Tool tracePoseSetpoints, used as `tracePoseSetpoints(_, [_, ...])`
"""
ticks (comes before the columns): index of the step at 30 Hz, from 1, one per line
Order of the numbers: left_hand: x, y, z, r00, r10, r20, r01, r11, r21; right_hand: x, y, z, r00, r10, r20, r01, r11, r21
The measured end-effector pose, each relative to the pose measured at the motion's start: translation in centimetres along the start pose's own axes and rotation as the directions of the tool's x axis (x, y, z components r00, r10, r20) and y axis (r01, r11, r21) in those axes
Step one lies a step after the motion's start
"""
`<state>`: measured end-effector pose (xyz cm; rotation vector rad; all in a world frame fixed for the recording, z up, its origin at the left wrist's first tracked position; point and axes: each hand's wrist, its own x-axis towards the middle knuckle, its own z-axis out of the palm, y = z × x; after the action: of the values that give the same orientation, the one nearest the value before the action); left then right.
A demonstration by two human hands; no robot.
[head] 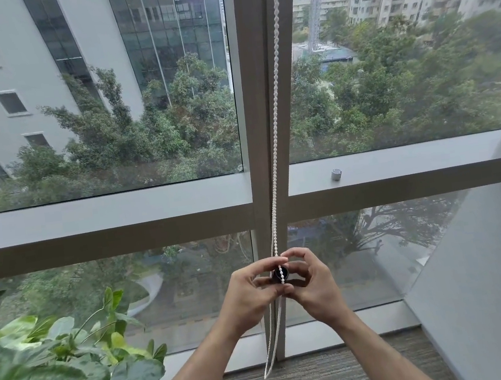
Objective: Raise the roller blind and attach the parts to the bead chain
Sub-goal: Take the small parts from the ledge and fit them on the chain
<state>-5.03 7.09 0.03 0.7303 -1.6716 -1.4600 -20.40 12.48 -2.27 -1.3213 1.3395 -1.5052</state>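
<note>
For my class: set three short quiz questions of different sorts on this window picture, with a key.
1. True or false: both hands hold a small dark part against the bead chain.
2. Which lies at the lower left? A) potted plant B) ladder C) chair
3. Fill in: the small grey knob sits on the window ____.

Key:
1. True: the left hand and right hand pinch the dark part on the bead chain.
2. A: the potted plant.
3. Frame: the grey knob sits on the window frame.
</note>
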Motion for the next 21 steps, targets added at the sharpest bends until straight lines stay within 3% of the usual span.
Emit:
tracePoseSetpoints(6, [0.3, 0.2, 0.1, 0.999, 0.018, -0.031, -0.018, 1.000, -0.001, -0.1, 0.1, 0.1, 0.999, -0.040, 0.001, 0.040, 0.999, -0.005])
tracePoseSetpoints(12, [0.3, 0.3, -0.2, 0.999, 0.029, -0.043, -0.026, 0.998, 0.055, 1.2, 0.4, -2.2, 0.976, 0.037, -0.216, -0.031, 0.999, 0.033])
tracePoseSetpoints(21, [0.5, 0.4, 0.2, 0.996, -0.015, -0.085, 0.016, 1.000, 0.017, 6.0, 1.1, -5.7, 0.848, 0.087, -0.522, -0.216, 0.958, -0.190])
